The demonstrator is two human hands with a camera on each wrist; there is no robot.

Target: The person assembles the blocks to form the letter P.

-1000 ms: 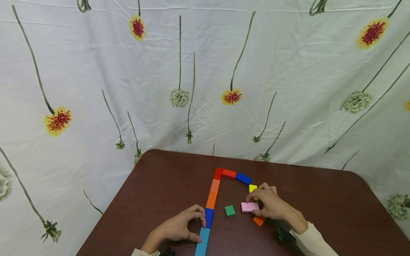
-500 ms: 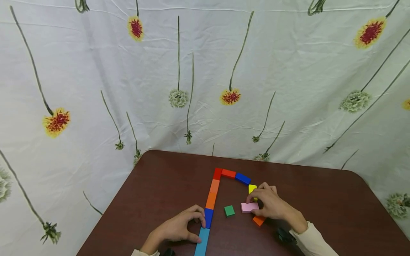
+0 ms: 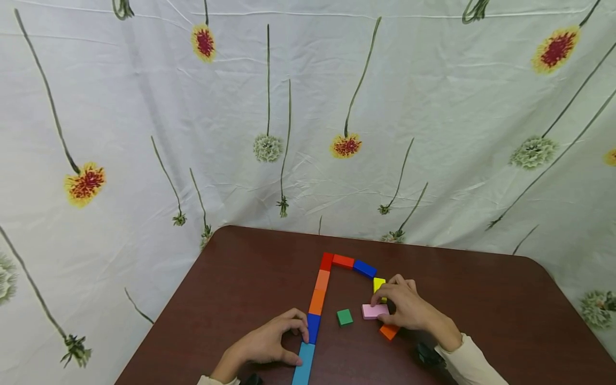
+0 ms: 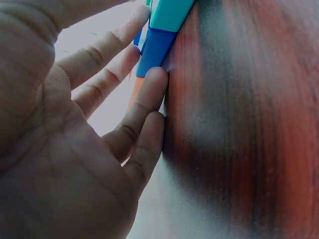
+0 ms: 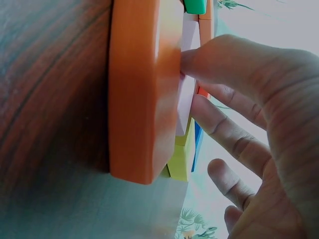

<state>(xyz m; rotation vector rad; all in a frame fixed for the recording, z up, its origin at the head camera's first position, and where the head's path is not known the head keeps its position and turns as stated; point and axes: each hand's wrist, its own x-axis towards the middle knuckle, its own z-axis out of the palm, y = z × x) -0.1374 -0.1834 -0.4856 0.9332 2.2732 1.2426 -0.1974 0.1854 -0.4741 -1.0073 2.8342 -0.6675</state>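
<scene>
At the table's right, my right hand (image 3: pixel 408 306) pinches a pink block (image 3: pixel 373 312) between thumb and forefinger. An orange block (image 5: pixel 137 94) lies just nearer than that thumb in the right wrist view, and a yellow block (image 3: pixel 378 283) sits beyond the pink one, partly hidden by the fingers. My left hand (image 3: pixel 274 338) rests beside a straight row, fingers loosely bent. Its fingertips touch the sides of a light blue block (image 3: pixel 303 366) and a dark blue block (image 4: pixel 155 52). A small green block (image 3: pixel 344 317) lies between the hands, apart from the others.
The row runs away through an orange block (image 3: pixel 317 302) and a light orange block (image 3: pixel 322 279) to a red block (image 3: pixel 327 261). From there another red block (image 3: pixel 344 261) and a blue block (image 3: pixel 365 268) bend rightward. Behind the brown table (image 3: pixel 269 256) hangs a flowered cloth (image 3: pixel 231 107).
</scene>
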